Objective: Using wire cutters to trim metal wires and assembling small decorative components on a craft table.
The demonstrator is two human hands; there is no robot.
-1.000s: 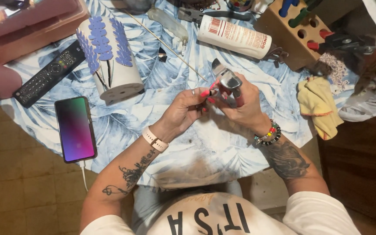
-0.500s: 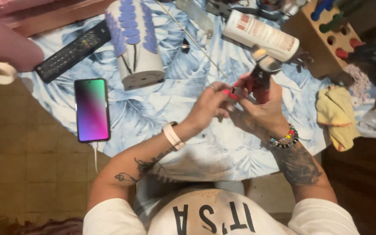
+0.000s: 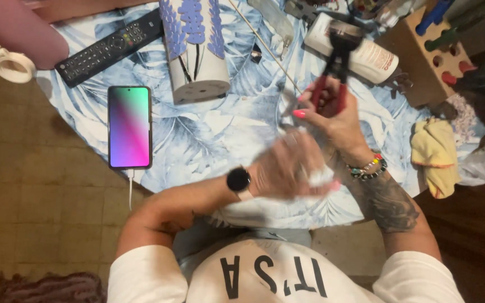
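My right hand [image 3: 335, 115] grips a red-handled plier-like tool [image 3: 338, 56] and holds it upright above the table, its dark head near a white bottle [image 3: 366, 53]. My left hand [image 3: 290, 168] is off the tool, lower and nearer my body, blurred by motion. Something white shows at its fingertips, but I cannot tell whether it holds anything. A dark watch sits on the left wrist and beaded bracelets on the right.
The round table [image 3: 225, 129] has a blue leaf-print cloth. On it lie a lit phone [image 3: 130, 126] on a cable, a black remote [image 3: 110, 47], a tipped white vase with purple flowers [image 3: 195, 50], a thin stick [image 3: 265, 45], a yellow cloth [image 3: 436, 154] and a wooden tool block [image 3: 428, 53].
My left hand has let go of the tool and dropped back toward my body. My right hand has lifted the tool further up and away.
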